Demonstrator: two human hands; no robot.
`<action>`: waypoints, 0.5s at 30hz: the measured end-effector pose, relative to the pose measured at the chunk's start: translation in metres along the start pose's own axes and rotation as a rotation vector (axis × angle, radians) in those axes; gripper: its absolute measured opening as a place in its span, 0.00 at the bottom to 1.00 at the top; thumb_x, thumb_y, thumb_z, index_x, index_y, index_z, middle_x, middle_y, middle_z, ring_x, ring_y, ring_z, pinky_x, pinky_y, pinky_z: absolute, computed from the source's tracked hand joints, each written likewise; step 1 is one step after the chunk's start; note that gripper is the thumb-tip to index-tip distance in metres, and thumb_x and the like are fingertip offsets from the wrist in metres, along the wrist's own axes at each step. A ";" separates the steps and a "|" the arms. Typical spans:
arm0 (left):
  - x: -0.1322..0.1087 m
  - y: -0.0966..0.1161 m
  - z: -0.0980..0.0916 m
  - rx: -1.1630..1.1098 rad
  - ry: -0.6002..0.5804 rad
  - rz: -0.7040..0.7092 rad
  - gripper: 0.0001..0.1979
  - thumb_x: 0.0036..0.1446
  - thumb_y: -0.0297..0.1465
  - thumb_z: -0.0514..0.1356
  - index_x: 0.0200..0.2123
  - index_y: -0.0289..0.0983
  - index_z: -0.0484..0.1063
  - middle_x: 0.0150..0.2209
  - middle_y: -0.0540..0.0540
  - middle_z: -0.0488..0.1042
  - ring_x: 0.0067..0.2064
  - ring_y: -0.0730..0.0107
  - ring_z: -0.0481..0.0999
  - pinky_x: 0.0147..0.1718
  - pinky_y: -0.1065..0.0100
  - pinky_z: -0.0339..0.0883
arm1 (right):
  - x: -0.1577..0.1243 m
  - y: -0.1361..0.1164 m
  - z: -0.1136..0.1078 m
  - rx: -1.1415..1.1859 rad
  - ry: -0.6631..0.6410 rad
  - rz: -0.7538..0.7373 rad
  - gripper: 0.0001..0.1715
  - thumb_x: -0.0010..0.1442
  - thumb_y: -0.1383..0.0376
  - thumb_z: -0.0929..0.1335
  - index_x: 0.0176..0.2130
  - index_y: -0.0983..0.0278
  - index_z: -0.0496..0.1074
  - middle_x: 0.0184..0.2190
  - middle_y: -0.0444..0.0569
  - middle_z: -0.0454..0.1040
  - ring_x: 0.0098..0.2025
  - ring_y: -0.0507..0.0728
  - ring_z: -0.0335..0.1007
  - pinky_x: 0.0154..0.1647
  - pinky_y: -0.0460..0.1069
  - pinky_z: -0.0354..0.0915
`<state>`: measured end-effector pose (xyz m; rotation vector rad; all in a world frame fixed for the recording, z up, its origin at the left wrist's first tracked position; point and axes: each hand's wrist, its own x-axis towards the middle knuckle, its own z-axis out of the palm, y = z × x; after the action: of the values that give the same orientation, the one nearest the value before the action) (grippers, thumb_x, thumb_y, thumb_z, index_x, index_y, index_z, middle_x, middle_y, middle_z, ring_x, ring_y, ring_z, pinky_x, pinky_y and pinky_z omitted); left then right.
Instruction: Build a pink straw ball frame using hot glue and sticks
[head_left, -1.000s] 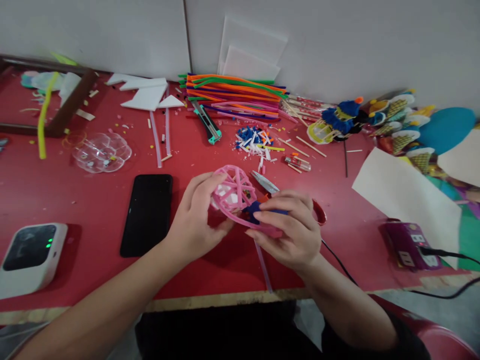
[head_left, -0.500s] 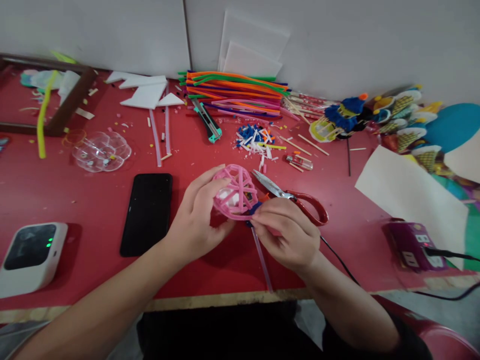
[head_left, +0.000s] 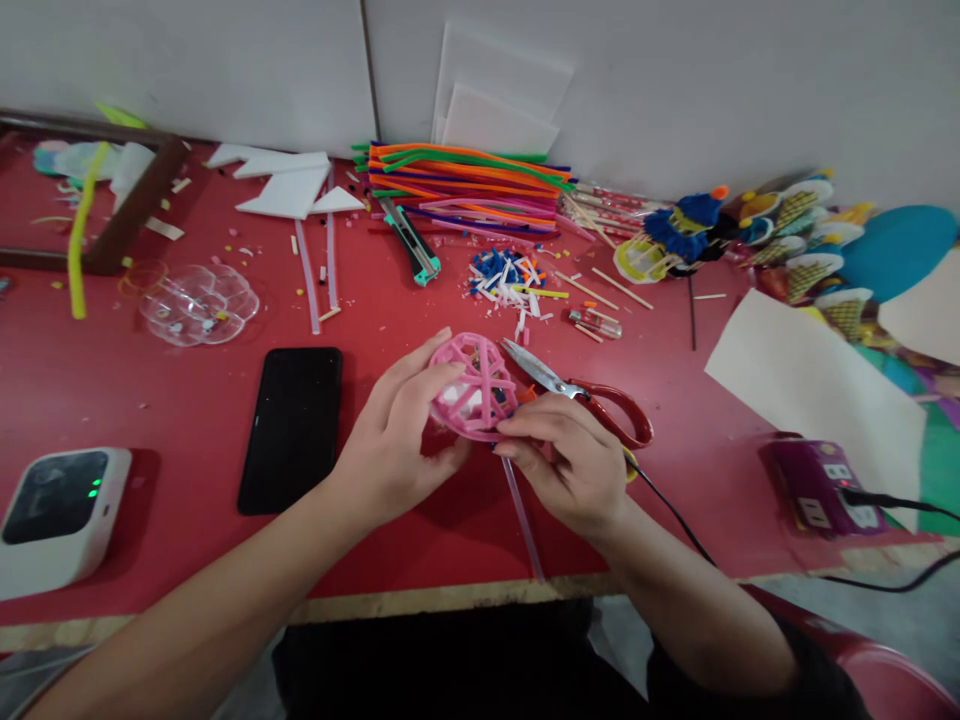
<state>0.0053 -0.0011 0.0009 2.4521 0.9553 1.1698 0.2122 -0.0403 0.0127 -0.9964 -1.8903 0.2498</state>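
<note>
My left hand (head_left: 401,425) wraps round a pink lattice ball (head_left: 474,385), holding it from its left side. Something white shows through the gaps in the lattice. With thumb and fingers pinched, my right hand (head_left: 570,460) grips the lower right rim of the same ball. A pair of scissors (head_left: 619,415) with red handles lies just beyond the right hand, blades toward the ball. Below the ball, a translucent glue stick (head_left: 523,520) lies on the table, its upper end near my right fingertips.
A black phone (head_left: 291,430) lies left of my left hand. Across the back are a bundle of pipe cleaners (head_left: 469,185), a utility knife (head_left: 411,245) and a pile of scraps (head_left: 510,275). At the right, a purple power socket (head_left: 825,485) has a black cable plugged in.
My right fingers have shifted slightly along the ball's lower rim, and the blue piece beside them is now mostly hidden. The ball has turned a little. The view has drifted slightly.
</note>
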 end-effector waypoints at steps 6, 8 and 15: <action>0.000 0.002 -0.001 0.057 0.041 0.060 0.31 0.59 0.29 0.67 0.62 0.38 0.60 0.64 0.29 0.69 0.67 0.44 0.71 0.60 0.45 0.72 | -0.002 0.003 0.002 -0.041 0.024 0.024 0.13 0.64 0.68 0.73 0.48 0.56 0.78 0.35 0.44 0.81 0.35 0.54 0.78 0.38 0.50 0.75; 0.001 0.003 0.000 0.051 0.042 0.036 0.29 0.60 0.28 0.66 0.61 0.38 0.61 0.63 0.30 0.70 0.65 0.46 0.72 0.60 0.46 0.73 | -0.003 0.003 0.001 -0.108 0.027 0.001 0.13 0.64 0.69 0.72 0.48 0.56 0.78 0.35 0.44 0.79 0.36 0.54 0.77 0.38 0.51 0.75; 0.001 0.000 -0.001 -0.014 0.013 -0.062 0.27 0.60 0.37 0.69 0.58 0.39 0.65 0.60 0.34 0.73 0.63 0.49 0.74 0.58 0.50 0.73 | -0.002 0.004 0.000 -0.173 0.016 -0.018 0.11 0.67 0.71 0.69 0.46 0.58 0.77 0.37 0.45 0.75 0.39 0.55 0.74 0.40 0.51 0.73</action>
<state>0.0049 -0.0004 0.0013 2.3891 1.0157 1.1688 0.2141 -0.0391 0.0096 -1.0925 -1.9302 0.0686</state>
